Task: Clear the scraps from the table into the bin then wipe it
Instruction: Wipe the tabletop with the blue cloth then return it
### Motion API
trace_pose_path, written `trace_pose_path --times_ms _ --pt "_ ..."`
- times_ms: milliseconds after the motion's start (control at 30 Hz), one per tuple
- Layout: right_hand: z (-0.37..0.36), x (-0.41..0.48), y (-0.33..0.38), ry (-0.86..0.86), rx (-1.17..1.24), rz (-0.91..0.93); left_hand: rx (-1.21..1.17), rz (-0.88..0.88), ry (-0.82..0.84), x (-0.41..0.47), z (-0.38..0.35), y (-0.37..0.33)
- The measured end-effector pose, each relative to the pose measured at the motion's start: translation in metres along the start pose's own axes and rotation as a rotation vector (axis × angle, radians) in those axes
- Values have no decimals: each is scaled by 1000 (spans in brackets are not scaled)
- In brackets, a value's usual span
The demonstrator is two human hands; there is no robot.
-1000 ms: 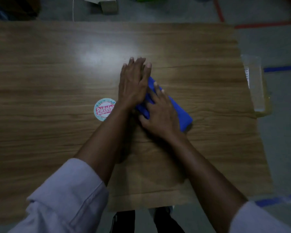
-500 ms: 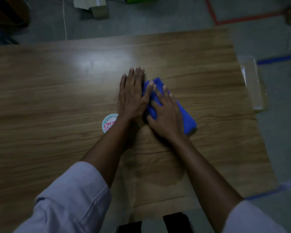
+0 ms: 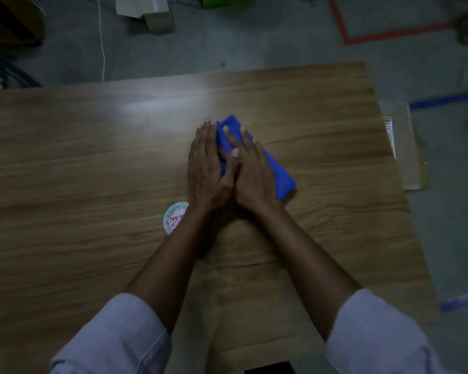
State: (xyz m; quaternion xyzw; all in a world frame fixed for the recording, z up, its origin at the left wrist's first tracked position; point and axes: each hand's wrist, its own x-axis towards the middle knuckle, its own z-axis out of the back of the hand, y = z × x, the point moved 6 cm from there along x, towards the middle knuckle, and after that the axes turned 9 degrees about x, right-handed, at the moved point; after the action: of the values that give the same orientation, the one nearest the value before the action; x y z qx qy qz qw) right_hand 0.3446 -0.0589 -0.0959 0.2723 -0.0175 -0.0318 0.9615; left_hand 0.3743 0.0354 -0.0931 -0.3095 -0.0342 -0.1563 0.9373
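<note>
Clock directions are from the pic centre. The wood table fills most of the view. At 7 o'clock, low, is the left sleeve, light colour. At 8 o'clock, near the centre, a round sticker w/ red letters lies flat, partly hidden by the left wrist. The left hand is at approx. 10 o'clock, close to the centre. It is palm down w/ fingers straight and together, gripping nothing, and its inner side rests on the left edge of the blue cloth. The cloth is folded into a long strip and lies flat on the table, diagonal from 12 to 3 o'clock. The right hand presses on its middle, fingers straight and a bit spread, not curled round it. The 2 hands touch at the thumbs. Far at 3 o'clock, by the table's right edge, is a clear plastic container; if it touches the table I cannot tell. On the floor at 2 o'clock is blue tape.
</note>
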Motion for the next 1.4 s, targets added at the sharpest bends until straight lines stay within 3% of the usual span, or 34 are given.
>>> trace_pose_path --times_ms 100,233,333,467,533,600,733,800,867,967,1067,1133,1200,1300,1400 --pt "11 10 -27 95 -25 87 4 31 12 3 -2 4" --pt "53 60 -92 -72 -50 -183 119 22 32 7 -11 6" --pt "51 84 -88 -159 -47 -341 107 45 -3 8 -11 8" --pt "2 58 -21 50 -30 24 41 126 -103 19 -5 5" --pt "7 49 -28 107 -12 125 20 171 -135 27 -3 7" --pt "32 54 -64 39 -36 21 -6 201 -100 37 -6 10" --pt "73 83 -131 -216 -51 -416 52 156 -46 72 -16 13" --pt "67 109 -124 -249 -51 -465 72 150 -36 86 -21 14" --pt "52 129 -99 -227 -57 -416 99 162 -55 89 -23 15" --pt "27 141 -53 -110 -2 -188 103 149 -104 84 -20 12" --pt "32 135 -35 -15 288 16 72 186 -120 83 -14 11" --pt "59 122 -63 -226 366 -72 89 196 -108 83 -13 11" --pt "81 103 -108 -412 222 -276 109 186 -101 83 -14 8" --pt "77 106 -137 -315 -26 -420 124 160 -98 83 -16 6" --pt "56 132 -110 -146 10 -222 106 171 -110 85 -14 10"
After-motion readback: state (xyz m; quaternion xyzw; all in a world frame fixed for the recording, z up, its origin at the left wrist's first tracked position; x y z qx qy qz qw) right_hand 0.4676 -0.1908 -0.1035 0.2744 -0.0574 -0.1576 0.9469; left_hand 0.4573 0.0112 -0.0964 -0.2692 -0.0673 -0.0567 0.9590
